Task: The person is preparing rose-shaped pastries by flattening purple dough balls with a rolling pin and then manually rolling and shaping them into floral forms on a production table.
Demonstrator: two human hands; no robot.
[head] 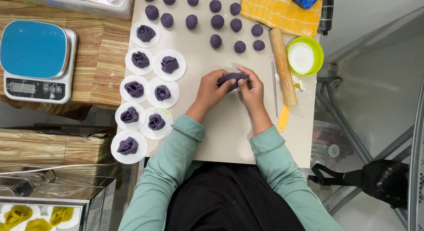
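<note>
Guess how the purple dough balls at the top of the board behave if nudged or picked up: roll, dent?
The purple dough balls look round and sit loose on the flat board, so a nudge probably rolls them. The piece between the left hand and right hand bends, so a firm pinch likely dents them.

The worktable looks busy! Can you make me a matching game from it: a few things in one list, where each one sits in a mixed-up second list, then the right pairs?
Things:
1. Purple dough piece
2. Rolling pin
3. Kitchen scale
4. Shaped purple flowers

Places:
A. On white paper rounds along the board's left edge
B. On the wooden table left of the board
C. Between the left hand and right hand
D. On the board beside the green bowl

Pairs: 1-C, 2-D, 3-B, 4-A
</note>
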